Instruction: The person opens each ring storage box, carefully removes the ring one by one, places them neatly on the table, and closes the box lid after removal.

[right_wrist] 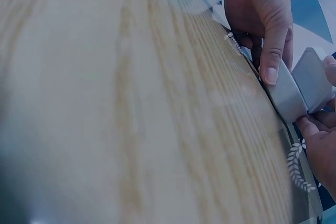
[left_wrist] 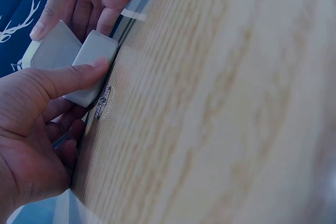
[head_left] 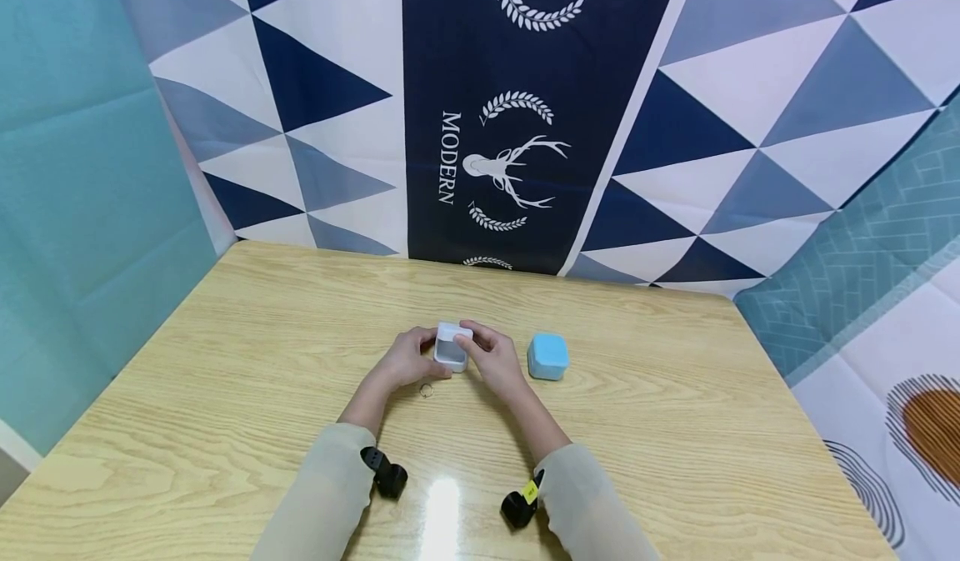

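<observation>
A small white ring box (head_left: 452, 357) with its hinged lid raised sits on the table between both hands. My left hand (head_left: 408, 359) grips the box's lower part, thumb across its near side in the left wrist view. My right hand (head_left: 491, 361) pinches the raised lid (left_wrist: 50, 51), and its other fingers are beside the box's lower part. Just in front of the left hand, a thin ring (head_left: 427, 390) lies on the wood; small sparkling stones show on this ring (left_wrist: 102, 102) in the left wrist view. The box's inside is mostly too small to make out.
To the right of the hands stands a light blue rounded box (head_left: 547, 356). The wooden table (head_left: 675, 428) runs back to a patterned cloth (head_left: 480, 127) hanging behind it. Light glares off the table's near part.
</observation>
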A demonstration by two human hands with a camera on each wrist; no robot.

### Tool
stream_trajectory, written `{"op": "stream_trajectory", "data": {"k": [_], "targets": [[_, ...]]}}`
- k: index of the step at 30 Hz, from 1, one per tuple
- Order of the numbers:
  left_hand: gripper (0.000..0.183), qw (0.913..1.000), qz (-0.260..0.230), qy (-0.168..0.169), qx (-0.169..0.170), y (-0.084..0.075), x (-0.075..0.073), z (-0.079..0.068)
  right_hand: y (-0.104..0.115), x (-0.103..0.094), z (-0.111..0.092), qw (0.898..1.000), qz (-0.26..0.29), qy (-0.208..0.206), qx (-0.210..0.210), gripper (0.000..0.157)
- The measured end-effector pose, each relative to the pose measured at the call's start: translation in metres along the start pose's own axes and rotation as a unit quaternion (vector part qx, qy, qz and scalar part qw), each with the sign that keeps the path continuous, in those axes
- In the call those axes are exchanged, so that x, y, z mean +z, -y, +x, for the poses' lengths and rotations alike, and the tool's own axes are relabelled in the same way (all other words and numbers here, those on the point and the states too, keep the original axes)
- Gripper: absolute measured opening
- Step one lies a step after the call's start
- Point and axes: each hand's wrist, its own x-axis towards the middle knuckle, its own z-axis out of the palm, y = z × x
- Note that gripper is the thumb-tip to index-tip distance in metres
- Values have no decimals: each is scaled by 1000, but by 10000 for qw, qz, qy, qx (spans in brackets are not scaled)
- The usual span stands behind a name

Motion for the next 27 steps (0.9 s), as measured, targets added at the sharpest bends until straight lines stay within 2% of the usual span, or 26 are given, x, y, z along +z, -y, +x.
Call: {"op": "stream_trajectory", "data": {"k": [7, 16, 27], "targets": [[71, 10000, 46, -5, 37, 0, 1, 1, -1, 0, 1, 10000, -36, 8, -31, 41], [71, 10000, -1, 1, 15, -2, 0, -1, -26, 0, 14, 9999, 102, -95, -39, 40], [71, 10000, 8, 2, -21, -2, -1, -2, -29, 0, 13, 9995, -110, -92, -273, 40]]}}
